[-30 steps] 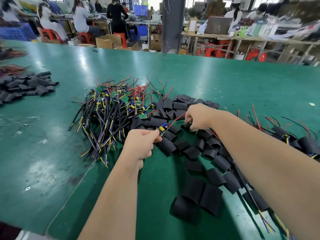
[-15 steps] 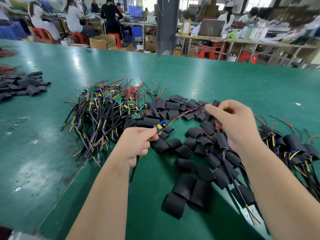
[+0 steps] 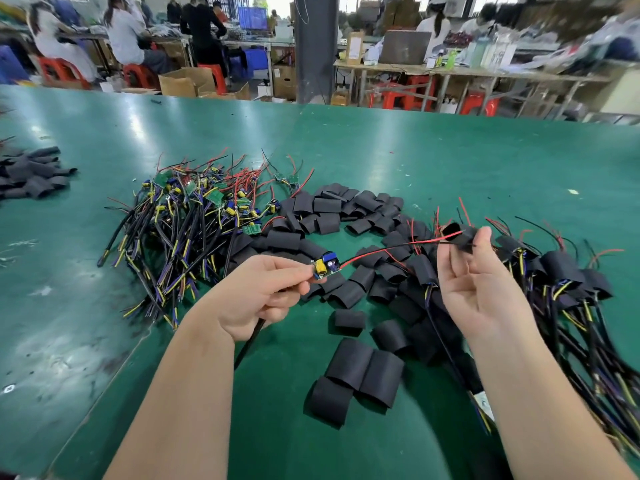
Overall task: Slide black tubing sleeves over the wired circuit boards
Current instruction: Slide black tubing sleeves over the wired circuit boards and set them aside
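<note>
Your left hand (image 3: 256, 299) pinched a small circuit board (image 3: 325, 266) between thumb and fingertips, above the green table (image 3: 415, 150). Your right hand (image 3: 481, 289) pinched a black sleeve (image 3: 457, 233) at its fingertips, apart from the board. Red and black wires (image 3: 381, 249) ran from the board into the sleeve's mouth.

Green table (image 3: 415, 161) (sleeves (image 3: 360, 375), wired boards (image 3: 194, 216)).
</note>
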A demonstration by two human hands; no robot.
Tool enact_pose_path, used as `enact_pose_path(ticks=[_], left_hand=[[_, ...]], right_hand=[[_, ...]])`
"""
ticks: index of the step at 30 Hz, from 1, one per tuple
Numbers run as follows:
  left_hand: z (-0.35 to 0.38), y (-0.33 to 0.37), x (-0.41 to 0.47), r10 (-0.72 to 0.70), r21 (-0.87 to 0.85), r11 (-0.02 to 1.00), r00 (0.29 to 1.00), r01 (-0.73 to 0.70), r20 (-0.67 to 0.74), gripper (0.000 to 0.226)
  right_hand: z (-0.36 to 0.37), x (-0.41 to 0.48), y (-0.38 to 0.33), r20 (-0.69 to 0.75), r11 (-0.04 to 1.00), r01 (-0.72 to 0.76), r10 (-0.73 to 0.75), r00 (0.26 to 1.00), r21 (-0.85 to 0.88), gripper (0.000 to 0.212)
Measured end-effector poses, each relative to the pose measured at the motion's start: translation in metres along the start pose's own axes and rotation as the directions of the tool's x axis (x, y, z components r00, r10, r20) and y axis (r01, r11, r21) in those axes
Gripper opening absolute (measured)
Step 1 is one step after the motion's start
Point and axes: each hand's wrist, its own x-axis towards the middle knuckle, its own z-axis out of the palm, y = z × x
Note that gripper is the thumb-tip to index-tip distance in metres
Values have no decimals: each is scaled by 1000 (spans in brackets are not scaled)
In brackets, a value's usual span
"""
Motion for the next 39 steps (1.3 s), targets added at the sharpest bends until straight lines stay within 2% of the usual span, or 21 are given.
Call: enact_pose_path(ticks=[5, 9, 13, 17, 19, 22, 23, 25, 28, 33, 36, 39], left_hand=[[-2, -1, 0, -11, -1, 1000, 1000, 11, -8, 24], [-2, 0, -1, -22, -37, 999, 999, 21, -27, 18], [-2, 0, 0, -42, -53, 998, 996, 38, -74, 25], [1, 0, 0, -55, -32, 998, 993, 52, -108, 32], [3, 1, 0, -51, -22, 999, 991, 49, -123, 29], [10, 1, 1, -12, 41, 999, 992, 17, -123, 23], [14, 1, 1, 7, 64, 998, 994, 0, -112, 22], [22, 1, 1, 52, 105, 993, 996, -45, -66, 26], [33, 0, 0, 112, 140, 984, 994, -111, 6, 44], [36, 1, 0, 119, 145, 982, 993, -119, 7, 48], [37, 1, 0, 97, 146, 985, 995, -94, -11, 46], [39, 1, -2, 98, 147, 984, 995, -96, -5, 43]], right_hand=[[5, -6, -5, 135, 995, -35, 23, 991, 94, 18], [5, -11, -7, 243, 999, -27, 20, 970, 26, 34], [8, -17, -8, 303, 999, -38, 37, 952, -5, 28], [8, -18, -6, 322, 999, -30, 38, 946, -29, 45], [7, -18, -4, 326, 996, 3, 26, 945, -87, 42], [6, -19, 2, 340, 970, 89, -7, 940, -227, 19], [7, -19, 6, 343, 962, 100, -7, 939, -253, 17], [7, -22, 17, 344, 947, 99, 13, 939, -307, 24], [5, -26, 32, 375, 908, 105, 61, 925, -407, 31], [1, -24, 36, 442, 896, 115, 96, 892, -428, 19], [0, -24, 35, 495, 872, 201, 53, 867, -445, 23], [0, -26, 34, 528, 768, 309, 44, 848, -561, 32]])
